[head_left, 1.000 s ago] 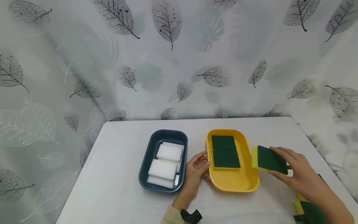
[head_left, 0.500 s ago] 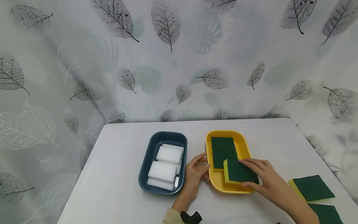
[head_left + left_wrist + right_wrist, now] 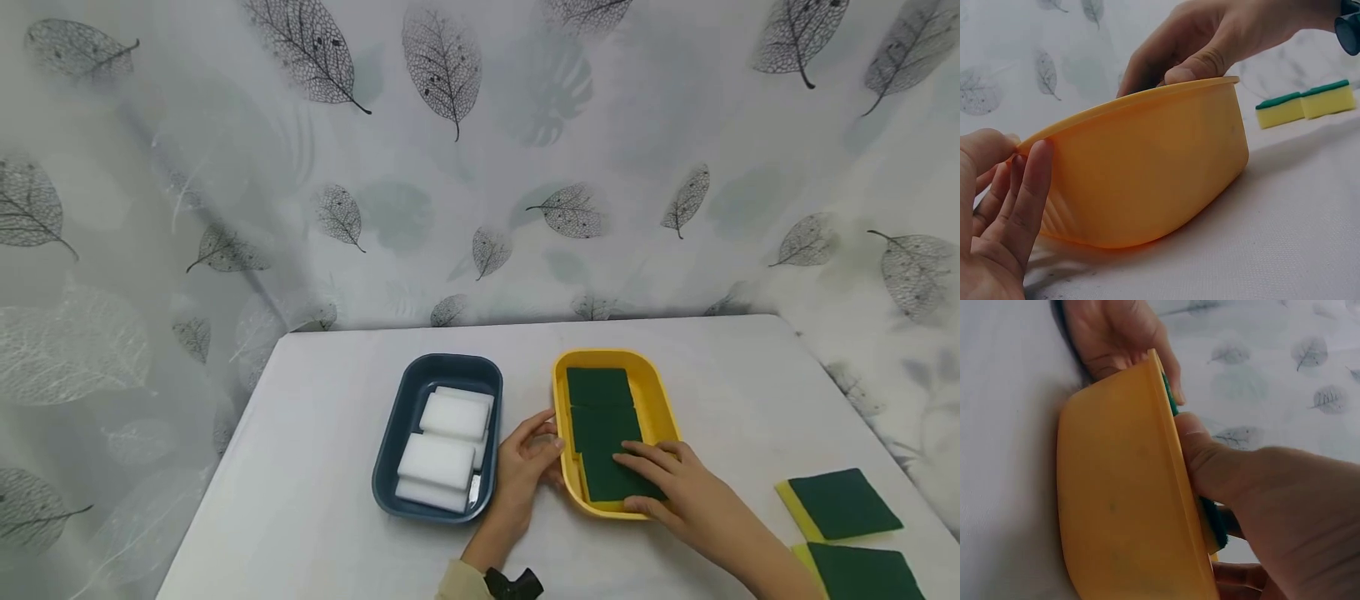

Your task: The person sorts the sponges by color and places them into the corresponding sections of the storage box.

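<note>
My left hand (image 3: 519, 467) pinches the left rim of a yellow plastic tray (image 3: 658, 408), thumb on the rim and fingers against the outer wall in the left wrist view. Inside the tray, two green-and-yellow scouring sponges lie one behind the other, a far sponge (image 3: 599, 387) and a middle sponge (image 3: 606, 428), green sides up. At the tray's near end my right hand (image 3: 686, 496) holds a third sponge (image 3: 611, 477), also green side up and slightly askew. In the right wrist view the thumb is by the rim and the sponge's green edge (image 3: 1214, 526) shows; some fingers are hidden.
A dark blue tray (image 3: 390, 454) with several white sponges (image 3: 437, 460) stands left of my left hand. Two more scouring sponges lie on the white table at the right, one (image 3: 851, 503) behind the other (image 3: 866, 573). A leaf-patterned curtain (image 3: 420, 208) hangs behind the table.
My right hand has brought the third sponge leftward from beside the yellow tray, over its rim and down into the near end. The left hand has stayed at the rim.
</note>
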The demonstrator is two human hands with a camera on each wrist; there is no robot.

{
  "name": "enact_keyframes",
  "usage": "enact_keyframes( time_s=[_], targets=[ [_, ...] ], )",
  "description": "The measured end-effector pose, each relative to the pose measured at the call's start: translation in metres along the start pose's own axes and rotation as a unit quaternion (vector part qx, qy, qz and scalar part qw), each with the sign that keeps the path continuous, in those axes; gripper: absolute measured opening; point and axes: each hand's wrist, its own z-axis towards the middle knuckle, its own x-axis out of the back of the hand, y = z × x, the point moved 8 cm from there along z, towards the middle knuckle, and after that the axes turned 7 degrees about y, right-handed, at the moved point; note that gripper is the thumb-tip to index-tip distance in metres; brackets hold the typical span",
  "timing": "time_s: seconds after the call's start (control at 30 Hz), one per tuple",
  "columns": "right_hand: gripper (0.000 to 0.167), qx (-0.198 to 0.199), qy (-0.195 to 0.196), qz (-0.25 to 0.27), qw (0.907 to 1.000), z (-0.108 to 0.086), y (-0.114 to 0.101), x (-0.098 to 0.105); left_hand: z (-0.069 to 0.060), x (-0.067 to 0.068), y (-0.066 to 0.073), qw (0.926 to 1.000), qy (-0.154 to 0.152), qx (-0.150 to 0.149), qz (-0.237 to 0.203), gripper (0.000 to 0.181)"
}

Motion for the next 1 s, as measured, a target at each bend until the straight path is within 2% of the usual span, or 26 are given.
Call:
enact_keyframes(
  time_s=[0.2, 0.37, 0.47, 0.63, 1.0],
  targets=[
    [0.043, -0.002, -0.003, -0.003, 1.0, -0.001, -0.002, -0.001, 0.001, -0.002, -0.004, 0.9999, 0.004, 0.012, -0.006, 0.049],
    [0.041, -0.013, -0.024, -0.006, 0.9996, -0.002, -0.004, -0.004, 0.0, -0.001, -0.006, 0.9998, 0.005, 0.013, -0.012, 0.05],
    [0.045, -0.037, -0.044, -0.003, 0.9984, -0.002, -0.002, -0.007, 0.0, 0.0, -0.005, 0.9998, 0.004, 0.009, -0.015, 0.051],
    [0.041, -0.057, -0.075, 0.014, 0.9954, -0.001, -0.001, -0.014, 0.0, 0.001, -0.003, 0.9998, 0.006, 0.013, -0.01, 0.051],
    [0.031, -0.064, -0.078, 0.014, 0.9948, 0.009, 0.001, -0.014, 0.002, -0.001, -0.001, 0.9999, 0.0, 0.01, -0.011, 0.05]
  ],
)
